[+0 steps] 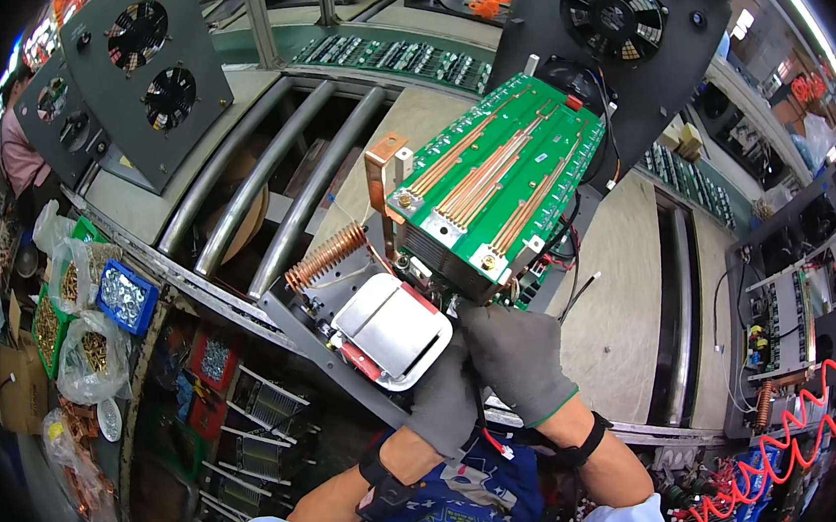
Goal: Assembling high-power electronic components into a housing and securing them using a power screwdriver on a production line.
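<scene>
Before me stands an open power unit with a green circuit board (504,169) striped with copper-coloured bars. A silver metal-cased block (391,329) and a copper coil (326,256) sit at its near left. My left hand (443,405), in a grey glove, is closed beside the silver block. My right hand (518,360), gloved alike, is closed with its fingertips at the board's near edge. The hands nearly meet; their fingertips are partly hidden, and what they grip cannot be made out. Between them a dark cable (478,405) runs down to a red-and-white end.
A dark fan panel (616,20) rises behind the unit; another fan panel (149,81) stands at the far left. Metal rollers (267,185) lie between boards. Bins of screws (126,294) and bags stand at left. A red coiled hose (800,426) hangs at right.
</scene>
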